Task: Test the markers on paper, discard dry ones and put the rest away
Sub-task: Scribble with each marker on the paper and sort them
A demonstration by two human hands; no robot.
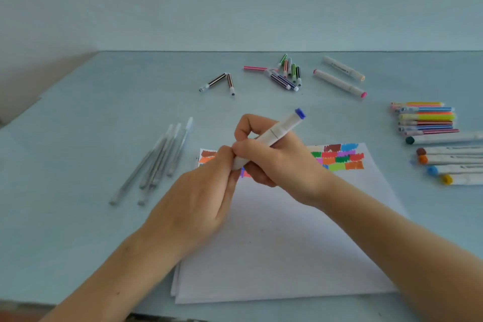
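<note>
Pale blue table (104, 112): paper (274, 230) carries many colour swatches, sorted groups lie around. Both the right hand (274, 159) and left hand (206, 191) grip a blue-capped marker (274, 134) above the paper; testing appears well advanced.

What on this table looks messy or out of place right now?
The small striped markers at the far edge lie scattered at crossed angles, and two brown ones sit apart in a V. The markers at the right lie in neat rows. Nothing looks spilled or broken.

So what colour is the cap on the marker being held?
Blue cap, on the white marker; head view.
</note>
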